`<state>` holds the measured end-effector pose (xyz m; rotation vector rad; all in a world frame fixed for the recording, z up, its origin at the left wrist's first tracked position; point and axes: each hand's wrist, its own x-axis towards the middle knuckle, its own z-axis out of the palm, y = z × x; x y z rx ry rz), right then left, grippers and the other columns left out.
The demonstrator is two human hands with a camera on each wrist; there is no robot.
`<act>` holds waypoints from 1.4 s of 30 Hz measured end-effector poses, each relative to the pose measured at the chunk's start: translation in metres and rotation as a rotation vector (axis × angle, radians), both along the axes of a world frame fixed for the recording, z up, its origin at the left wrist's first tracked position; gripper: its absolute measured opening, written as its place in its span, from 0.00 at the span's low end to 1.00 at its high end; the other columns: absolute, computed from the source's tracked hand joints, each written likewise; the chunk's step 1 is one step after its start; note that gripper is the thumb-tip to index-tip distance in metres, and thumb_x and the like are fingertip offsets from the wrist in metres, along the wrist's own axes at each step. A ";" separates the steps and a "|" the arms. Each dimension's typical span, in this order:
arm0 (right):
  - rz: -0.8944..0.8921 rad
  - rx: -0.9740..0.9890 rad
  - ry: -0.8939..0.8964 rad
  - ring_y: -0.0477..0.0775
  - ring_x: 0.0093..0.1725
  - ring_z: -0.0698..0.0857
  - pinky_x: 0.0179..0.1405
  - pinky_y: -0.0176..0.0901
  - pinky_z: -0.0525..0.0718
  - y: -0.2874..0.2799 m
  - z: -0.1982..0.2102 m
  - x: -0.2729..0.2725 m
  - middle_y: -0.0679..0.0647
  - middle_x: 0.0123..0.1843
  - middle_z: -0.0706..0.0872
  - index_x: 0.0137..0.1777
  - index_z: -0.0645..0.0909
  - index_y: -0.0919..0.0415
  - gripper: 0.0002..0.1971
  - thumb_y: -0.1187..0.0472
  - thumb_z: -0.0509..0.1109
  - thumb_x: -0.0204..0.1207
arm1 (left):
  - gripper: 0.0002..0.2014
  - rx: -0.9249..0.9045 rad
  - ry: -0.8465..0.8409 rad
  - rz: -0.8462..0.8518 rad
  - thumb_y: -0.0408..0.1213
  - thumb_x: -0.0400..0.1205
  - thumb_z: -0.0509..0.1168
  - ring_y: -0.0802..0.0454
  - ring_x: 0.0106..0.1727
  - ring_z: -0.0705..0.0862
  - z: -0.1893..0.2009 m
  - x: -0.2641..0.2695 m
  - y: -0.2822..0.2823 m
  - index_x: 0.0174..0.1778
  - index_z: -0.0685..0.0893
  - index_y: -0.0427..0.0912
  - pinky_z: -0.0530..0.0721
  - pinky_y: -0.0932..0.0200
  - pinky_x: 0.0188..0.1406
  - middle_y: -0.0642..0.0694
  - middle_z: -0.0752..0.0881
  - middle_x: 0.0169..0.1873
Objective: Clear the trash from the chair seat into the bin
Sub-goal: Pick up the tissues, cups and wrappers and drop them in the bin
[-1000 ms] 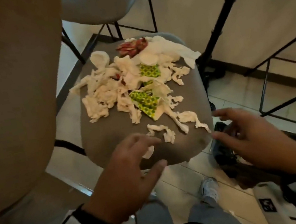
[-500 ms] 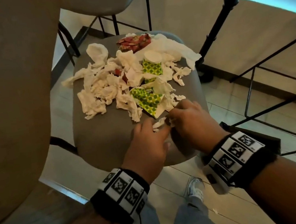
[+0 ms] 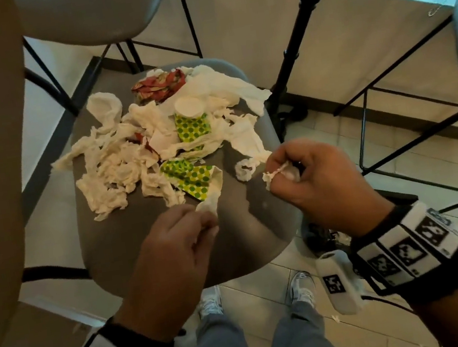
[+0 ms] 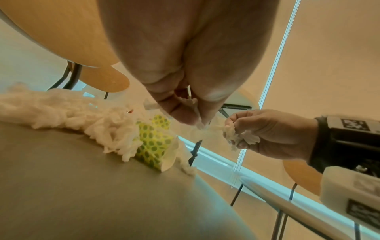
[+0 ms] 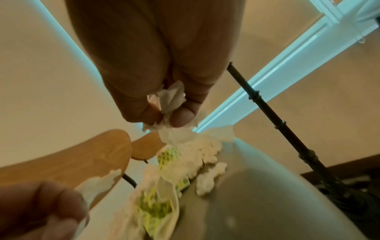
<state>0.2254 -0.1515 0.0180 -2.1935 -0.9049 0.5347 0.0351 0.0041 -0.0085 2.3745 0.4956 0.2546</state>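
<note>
Both hands pinch tissue scraps point(image 3: 208, 203); only head view shows bin point(image 3: 319, 238) under chair seat point(image 3: 131, 241).

I'm scanning for anything readable and finding no words, numbers or brand names. The wrist bands point(image 3: 411, 247) carry only black-and-white square marker patterns, no letters. The green dotted wrapper point(image 3: 192, 175) shows dots alone, and the red wrapper point(image 3: 159, 85) is too crumpled for me to read any print.

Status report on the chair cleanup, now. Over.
Left hand pinches a tissue scrap; right hand grips a tissue wad. Tissue and dotted wrappers remain on chair seat. Bin barely visible, below the seat's right edge.
</note>
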 end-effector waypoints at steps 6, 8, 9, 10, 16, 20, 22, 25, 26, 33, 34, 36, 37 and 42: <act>-0.095 0.159 -0.008 0.41 0.47 0.87 0.48 0.30 0.85 -0.043 0.035 0.013 0.41 0.44 0.88 0.47 0.86 0.49 0.06 0.53 0.74 0.72 | 0.07 -0.009 -0.083 0.018 0.39 0.82 0.71 0.63 0.54 0.84 0.022 0.007 -0.008 0.52 0.90 0.43 0.80 0.75 0.53 0.54 0.84 0.50; -0.145 0.155 0.013 0.42 0.46 0.88 0.47 0.33 0.87 -0.059 0.030 0.018 0.42 0.43 0.89 0.47 0.87 0.50 0.05 0.53 0.74 0.72 | 0.05 0.002 -0.085 0.015 0.36 0.81 0.73 0.64 0.55 0.83 0.021 0.015 -0.013 0.51 0.90 0.44 0.77 0.79 0.54 0.54 0.85 0.50; -0.172 0.156 0.034 0.43 0.45 0.88 0.45 0.35 0.87 -0.069 0.025 0.019 0.43 0.43 0.89 0.46 0.87 0.50 0.05 0.54 0.75 0.72 | 0.05 -0.008 -0.084 0.009 0.37 0.81 0.73 0.63 0.54 0.83 0.020 0.019 -0.017 0.51 0.90 0.44 0.77 0.78 0.54 0.54 0.85 0.50; -0.202 0.159 0.057 0.44 0.44 0.88 0.44 0.36 0.88 -0.079 0.022 0.020 0.43 0.42 0.90 0.46 0.87 0.50 0.05 0.55 0.75 0.71 | 0.06 -0.024 -0.084 -0.001 0.38 0.80 0.72 0.63 0.53 0.84 0.020 0.025 -0.020 0.51 0.90 0.45 0.78 0.76 0.53 0.54 0.84 0.50; -0.489 0.158 0.122 0.54 0.42 0.92 0.44 0.61 0.92 -0.169 -0.016 0.037 0.50 0.40 0.92 0.43 0.88 0.47 0.02 0.56 0.77 0.71 | 0.05 -0.034 -0.095 -0.167 0.38 0.82 0.72 0.67 0.53 0.83 0.013 0.088 -0.070 0.51 0.90 0.44 0.75 0.77 0.55 0.55 0.85 0.49; -0.707 0.023 0.154 0.61 0.39 0.90 0.41 0.63 0.91 -0.250 -0.077 0.060 0.55 0.38 0.92 0.42 0.88 0.52 0.05 0.64 0.77 0.70 | 0.03 -0.068 -0.060 -0.338 0.36 0.82 0.74 0.64 0.48 0.82 -0.025 0.160 -0.137 0.51 0.90 0.43 0.76 0.78 0.52 0.52 0.86 0.48; -0.779 -0.071 0.170 0.59 0.35 0.88 0.34 0.49 0.87 -0.289 -0.115 0.073 0.55 0.35 0.90 0.42 0.87 0.54 0.04 0.63 0.77 0.71 | 0.03 -0.095 -0.002 -0.415 0.36 0.83 0.73 0.62 0.48 0.82 -0.058 0.199 -0.176 0.51 0.89 0.44 0.78 0.74 0.51 0.53 0.86 0.47; -0.827 -0.217 0.198 0.46 0.31 0.82 0.26 0.32 0.73 -0.339 -0.182 0.092 0.47 0.31 0.84 0.43 0.87 0.56 0.02 0.61 0.78 0.72 | 0.03 -0.129 0.137 -0.447 0.40 0.83 0.72 0.61 0.47 0.81 -0.122 0.249 -0.233 0.51 0.88 0.48 0.80 0.69 0.51 0.55 0.85 0.47; -0.839 -0.244 0.230 0.47 0.32 0.82 0.26 0.32 0.72 -0.353 -0.206 0.097 0.45 0.31 0.83 0.42 0.88 0.57 0.02 0.61 0.77 0.72 | 0.03 -0.139 0.203 -0.449 0.41 0.83 0.72 0.60 0.46 0.81 -0.144 0.263 -0.251 0.51 0.88 0.50 0.81 0.65 0.50 0.55 0.85 0.47; -0.972 -0.261 0.485 0.58 0.33 0.89 0.35 0.50 0.89 -0.413 -0.357 0.127 0.54 0.31 0.88 0.37 0.85 0.55 0.01 0.59 0.74 0.67 | 0.03 -0.128 0.557 -0.491 0.43 0.84 0.70 0.58 0.45 0.81 -0.292 0.320 -0.332 0.52 0.89 0.53 0.75 0.67 0.45 0.57 0.84 0.46; -0.987 -0.249 0.516 0.57 0.31 0.88 0.34 0.51 0.90 -0.416 -0.376 0.130 0.55 0.31 0.88 0.36 0.84 0.54 0.02 0.59 0.74 0.68 | 0.03 -0.136 0.588 -0.478 0.43 0.84 0.70 0.58 0.45 0.81 -0.311 0.323 -0.338 0.51 0.88 0.53 0.77 0.65 0.46 0.58 0.84 0.44; -1.015 -0.245 0.572 0.52 0.26 0.85 0.30 0.46 0.87 -0.419 -0.412 0.135 0.55 0.30 0.88 0.35 0.82 0.53 0.04 0.60 0.74 0.70 | 0.01 -0.150 0.646 -0.448 0.43 0.84 0.71 0.58 0.43 0.81 -0.348 0.326 -0.345 0.49 0.87 0.54 0.80 0.62 0.46 0.60 0.82 0.39; -1.018 -0.247 0.587 0.51 0.24 0.84 0.29 0.45 0.85 -0.419 -0.428 0.137 0.55 0.30 0.87 0.35 0.82 0.53 0.05 0.61 0.73 0.71 | 0.01 -0.158 0.668 -0.434 0.43 0.84 0.71 0.57 0.42 0.82 -0.365 0.325 -0.347 0.49 0.87 0.54 0.81 0.62 0.45 0.61 0.81 0.38; -1.039 -0.245 0.630 0.58 0.38 0.90 0.43 0.56 0.93 -0.417 -0.494 0.137 0.59 0.40 0.90 0.40 0.84 0.57 0.03 0.61 0.74 0.74 | 0.05 -0.164 0.741 -0.390 0.47 0.84 0.71 0.54 0.46 0.86 -0.435 0.318 -0.350 0.53 0.88 0.54 0.82 0.59 0.42 0.56 0.85 0.42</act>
